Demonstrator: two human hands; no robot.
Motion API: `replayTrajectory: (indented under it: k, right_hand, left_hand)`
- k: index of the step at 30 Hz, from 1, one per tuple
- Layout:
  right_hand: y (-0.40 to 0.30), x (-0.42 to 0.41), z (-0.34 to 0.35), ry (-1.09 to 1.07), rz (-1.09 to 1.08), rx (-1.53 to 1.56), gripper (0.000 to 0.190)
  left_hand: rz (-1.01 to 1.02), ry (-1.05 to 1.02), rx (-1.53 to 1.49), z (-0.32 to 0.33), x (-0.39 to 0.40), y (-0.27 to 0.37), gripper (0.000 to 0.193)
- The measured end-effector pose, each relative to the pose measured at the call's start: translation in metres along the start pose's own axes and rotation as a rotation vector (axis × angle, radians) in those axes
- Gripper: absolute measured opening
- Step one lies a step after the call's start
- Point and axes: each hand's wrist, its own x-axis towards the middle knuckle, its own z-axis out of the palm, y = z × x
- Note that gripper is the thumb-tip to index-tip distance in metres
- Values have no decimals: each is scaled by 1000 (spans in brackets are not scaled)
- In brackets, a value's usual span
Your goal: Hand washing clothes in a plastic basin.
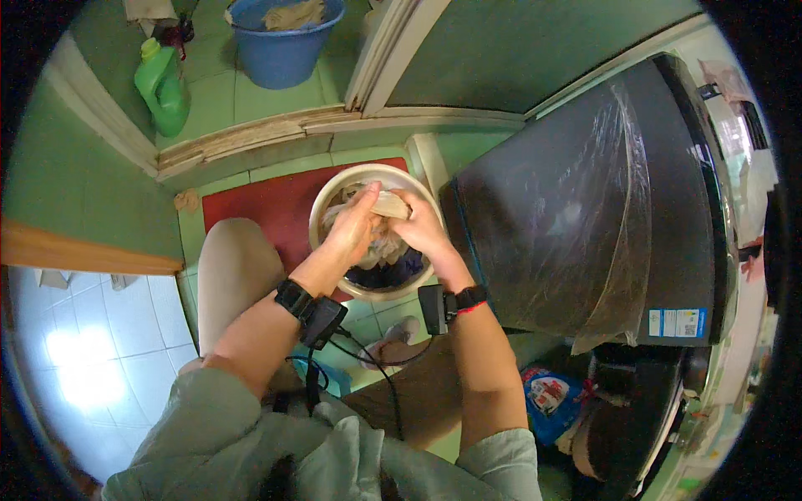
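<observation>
A pale cloth point(391, 205) is bunched between my two hands above a cream-rimmed round basin point(315, 219). My left hand point(356, 227) grips its left side, thumb pointing up. On the other side, my right hand point(418, 220) has its fingers curled around a folded edge of the same cloth. The lower part of this cloth hangs down into the basin. Below it, dark wet-looking fabric point(382, 275) lies at the near side of the basin. My hands and the cloth hide much of the inside.
The basin stands partly on a red mat point(263, 203). A large dark appliance point(551, 206) with loose plastic film is close on the right. Beyond a raised door sill point(250, 134) are a blue bucket point(282, 53) holding cloth and a green detergent jug point(161, 91). Cables point(391, 363) hang from my wrist devices.
</observation>
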Motion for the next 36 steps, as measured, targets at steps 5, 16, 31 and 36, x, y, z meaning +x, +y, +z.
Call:
replayTrajectory:
  k: [5, 16, 31, 36]
  right_hand:
    - [-1, 2, -7, 253, 75, 163, 38]
    - [-58, -33, 42, -95, -128, 149, 37]
    - [-18, -11, 62, 468, -166, -238, 19]
    - [1, -11, 25, 540, 63, -222, 20]
  left_hand:
    - [12, 407, -46, 7, -3, -18, 51]
    - [-44, 225, -309, -15, -15, 0, 50]
    - [-4, -533, -648, -53, 24, -36, 35]
    - [-183, 426, -310, 12, 20, -35, 33]
